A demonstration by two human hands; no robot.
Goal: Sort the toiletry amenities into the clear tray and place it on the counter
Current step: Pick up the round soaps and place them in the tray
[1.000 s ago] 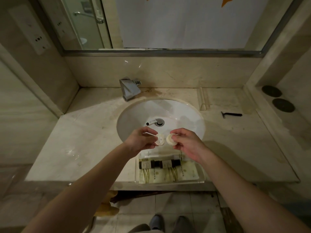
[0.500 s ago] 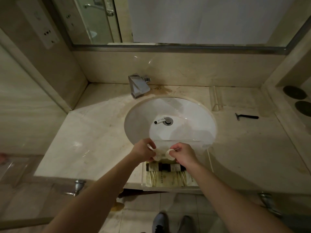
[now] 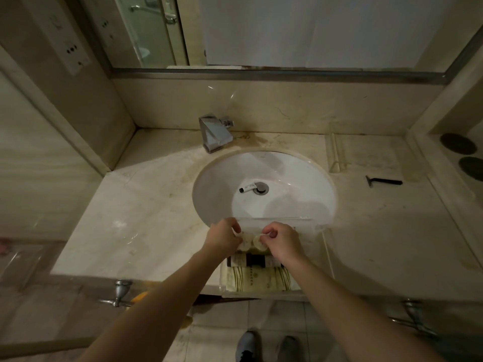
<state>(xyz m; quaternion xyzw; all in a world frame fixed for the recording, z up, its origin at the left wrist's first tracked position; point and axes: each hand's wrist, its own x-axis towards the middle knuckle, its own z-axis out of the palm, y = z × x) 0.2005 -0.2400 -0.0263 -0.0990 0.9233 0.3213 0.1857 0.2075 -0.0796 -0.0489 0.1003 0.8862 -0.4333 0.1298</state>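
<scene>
Now each hand, left hand (image 3: 224,237) and right hand (image 3: 279,241), pinches a round soap (image 3: 244,245) over the clear tray (image 3: 317,227).

- Hotel-type bathroom, vanity area.
- Beige marble counter (image 3: 146,218) with round white sink (image 3: 264,184) set in, chrome faucet (image 3: 215,134) at far edge.
- Wide mirror (image 3: 300,30) on far wall, glass shower door (image 3: 151,30) reflected at left.
- Wall socket panel (image 3: 69,45) far left.
- Clear tray (image 3: 320,227) with small branded toiletries (image 3: 258,279) at near edge, black razor (image 3: 384,181) on right.
- Towel bar brackets (image 3: 120,292) under counter, tiled floor (image 3: 222,335).
</scene>
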